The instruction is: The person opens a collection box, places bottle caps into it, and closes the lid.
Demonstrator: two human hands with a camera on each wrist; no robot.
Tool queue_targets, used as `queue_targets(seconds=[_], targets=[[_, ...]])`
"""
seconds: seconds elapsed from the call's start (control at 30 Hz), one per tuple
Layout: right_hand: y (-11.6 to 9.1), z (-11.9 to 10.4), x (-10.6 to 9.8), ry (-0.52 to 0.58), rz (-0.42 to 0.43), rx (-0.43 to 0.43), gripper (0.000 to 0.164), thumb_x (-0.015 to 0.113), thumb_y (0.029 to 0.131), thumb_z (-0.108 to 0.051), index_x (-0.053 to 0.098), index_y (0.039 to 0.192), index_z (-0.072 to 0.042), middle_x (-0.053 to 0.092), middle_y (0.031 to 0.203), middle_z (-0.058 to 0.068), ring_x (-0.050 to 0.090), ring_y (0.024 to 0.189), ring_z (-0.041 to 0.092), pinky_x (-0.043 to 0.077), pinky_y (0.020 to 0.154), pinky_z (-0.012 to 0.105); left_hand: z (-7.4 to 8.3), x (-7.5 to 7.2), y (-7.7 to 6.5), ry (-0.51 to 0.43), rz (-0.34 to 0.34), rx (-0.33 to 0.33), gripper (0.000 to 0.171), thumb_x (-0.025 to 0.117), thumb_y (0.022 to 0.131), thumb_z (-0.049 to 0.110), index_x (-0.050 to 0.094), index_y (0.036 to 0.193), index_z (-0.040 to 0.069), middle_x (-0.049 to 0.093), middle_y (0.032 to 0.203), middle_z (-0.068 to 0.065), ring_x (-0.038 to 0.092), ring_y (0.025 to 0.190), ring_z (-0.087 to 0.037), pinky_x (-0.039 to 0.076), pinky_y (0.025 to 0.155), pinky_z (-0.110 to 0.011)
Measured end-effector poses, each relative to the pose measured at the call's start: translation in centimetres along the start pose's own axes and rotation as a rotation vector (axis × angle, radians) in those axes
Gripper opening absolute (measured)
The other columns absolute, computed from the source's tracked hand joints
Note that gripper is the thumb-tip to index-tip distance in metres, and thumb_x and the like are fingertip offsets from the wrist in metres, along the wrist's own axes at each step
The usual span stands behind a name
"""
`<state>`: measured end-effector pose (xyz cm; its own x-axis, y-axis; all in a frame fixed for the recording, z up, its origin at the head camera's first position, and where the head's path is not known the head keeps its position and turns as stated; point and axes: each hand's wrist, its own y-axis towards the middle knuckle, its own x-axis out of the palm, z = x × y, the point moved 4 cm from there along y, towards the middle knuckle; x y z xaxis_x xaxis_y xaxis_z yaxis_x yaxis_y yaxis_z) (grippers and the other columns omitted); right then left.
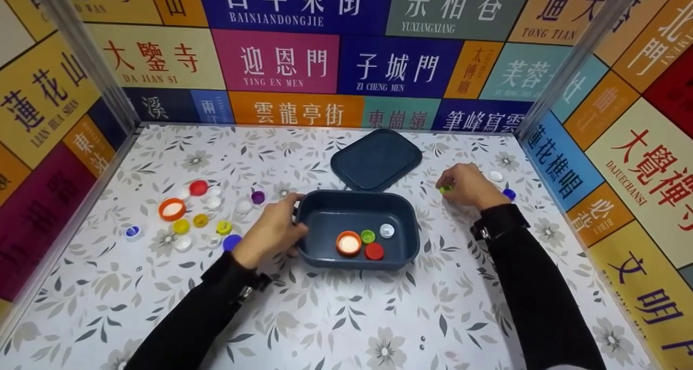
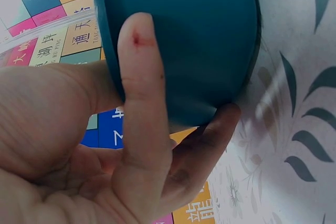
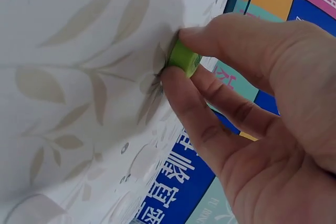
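Note:
My left hand [image 1: 273, 226] grips the left end of a dark blue plastic box [image 1: 324, 224]. Seen from the left wrist, one finger lies along the box wall [image 2: 210, 40]. Inside the box are an orange-rimmed cap with a white middle [image 1: 348, 244], a light green cap [image 1: 367, 236], a white cap [image 1: 386, 230] and a red cap [image 1: 374, 251]. Right of the box, my right hand [image 1: 472, 185] pinches another green bottle cap [image 3: 182, 59] between thumb and fingers, low at the patterned tabletop [image 3: 58, 124].
Behind the box lies its dark lid [image 1: 376, 158]. Several loose caps are spread on the left, among them a red one [image 1: 198, 187], an orange one [image 1: 172, 209] and a purple one [image 1: 257, 197]. A white cap [image 1: 495, 176] and a blue cap [image 1: 509, 194] sit beyond my right hand.

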<state>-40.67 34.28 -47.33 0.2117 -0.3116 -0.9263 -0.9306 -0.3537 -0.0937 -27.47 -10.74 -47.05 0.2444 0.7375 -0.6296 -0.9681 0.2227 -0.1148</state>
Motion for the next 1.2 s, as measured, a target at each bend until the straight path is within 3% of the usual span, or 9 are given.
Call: queue_targets(seconds=[0.2, 0.43, 0.6, 0.73, 1.0, 1.2], targets=[[-0.2, -0.1, 0.2, 0.011, 0.019, 0.022, 0.026, 0.082, 0.094, 0.000, 0.090, 0.118, 0.000, 0.088, 0.114, 0.023, 0.080, 0.112, 0.042, 0.065, 0.105, 0.063, -0.1, 0.2, -0.1, -0.038, -0.011, -0.013, 0.077, 0.072, 0.099, -0.005, 0.048, 0.172, 0.005, 0.075, 0.141, -0.037, 0.080, 0.062, -0.030, 0.072, 0.060, -0.047], [-0.3, -0.3, 0.3, 0.021, 0.044, -0.016, 0.028, 0.080, 0.091, 0.000, 0.090, 0.117, 0.000, 0.089, 0.110, 0.021, 0.081, 0.106, 0.039, 0.066, 0.101, 0.059, -0.2, 0.0, -0.1, 0.051, 0.029, 0.043, 0.074, 0.074, 0.097, -0.001, 0.053, 0.168, 0.002, 0.080, 0.138, -0.031, 0.079, 0.070, -0.020, 0.069, 0.063, -0.033], [-0.7, -1.1, -0.2, 0.006, 0.069, -0.027, 0.029, 0.081, 0.092, 0.000, 0.090, 0.120, 0.001, 0.089, 0.110, 0.021, 0.081, 0.104, 0.039, 0.066, 0.099, 0.058, -0.2, 0.1, -0.1, 0.044, 0.024, 0.037, 0.074, 0.074, 0.099, -0.002, 0.051, 0.169, 0.001, 0.078, 0.138, -0.032, 0.076, 0.062, -0.019, 0.067, 0.056, -0.033], [-1.1, -2.7, -1.0, -0.003, 0.092, -0.046, 0.029, 0.080, 0.094, 0.000, 0.090, 0.122, 0.000, 0.088, 0.112, 0.022, 0.081, 0.105, 0.040, 0.066, 0.094, 0.056, -0.1, 0.0, -0.2, 0.043, 0.027, 0.032, 0.074, 0.073, 0.099, -0.002, 0.051, 0.169, 0.000, 0.077, 0.139, -0.033, 0.075, 0.061, -0.018, 0.066, 0.055, -0.032], [-2.3, -7.3, -2.5, 0.026, 0.183, -0.140, 0.026, 0.081, 0.095, 0.000, 0.090, 0.119, -0.003, 0.086, 0.114, 0.022, 0.084, 0.104, 0.040, 0.070, 0.092, 0.059, 0.0, 0.0, -0.1, -0.014, 0.000, 0.000, 0.075, 0.071, 0.101, -0.004, 0.047, 0.172, 0.002, 0.074, 0.143, -0.037, 0.076, 0.056, -0.021, 0.071, 0.059, -0.047], [-3.9, -10.7, -2.7, 0.026, 0.243, -0.250, 0.025, 0.083, 0.095, 0.003, 0.091, 0.117, -0.005, 0.085, 0.108, 0.019, 0.085, 0.098, 0.036, 0.072, 0.087, 0.056, 0.0, 0.0, -0.1, 0.014, 0.001, 0.012, 0.074, 0.071, 0.100, -0.004, 0.048, 0.171, 0.001, 0.074, 0.143, -0.037, 0.076, 0.059, -0.022, 0.069, 0.055, -0.039]])
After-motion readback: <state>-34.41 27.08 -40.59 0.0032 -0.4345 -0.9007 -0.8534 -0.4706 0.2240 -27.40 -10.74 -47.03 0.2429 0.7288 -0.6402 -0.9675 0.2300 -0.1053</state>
